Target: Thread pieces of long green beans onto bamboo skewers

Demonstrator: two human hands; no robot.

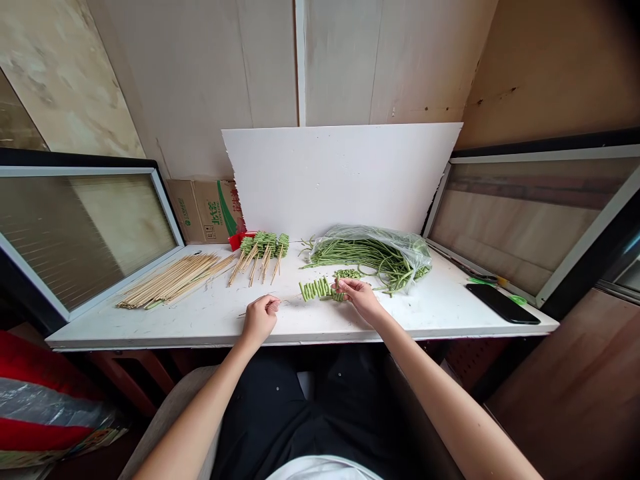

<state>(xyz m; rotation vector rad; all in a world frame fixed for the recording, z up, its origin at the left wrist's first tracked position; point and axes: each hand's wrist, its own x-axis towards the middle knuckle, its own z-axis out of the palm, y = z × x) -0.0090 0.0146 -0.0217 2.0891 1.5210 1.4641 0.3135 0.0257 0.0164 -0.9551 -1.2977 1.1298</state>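
My left hand (261, 319) is closed around a thin wooden skewer (290, 298), whose blunt end sticks out to the left. Short cut pieces of long green bean (314, 289) sit side by side across the skewer, right of that hand. At the right end of this row, my right hand (359, 298) pinches a bean piece between thumb and fingertips; the skewer's tip is hidden there. Just behind that hand lies a small heap of cut bean pieces (349, 273).
A clear plastic bag (400, 243) of long green beans lies behind on the white table (210, 331). Loose skewers (173, 280) spread out at left, beside filled bean skewers (265, 245). A black phone (501, 303) is at right. A white board (340, 180) stands at the back.
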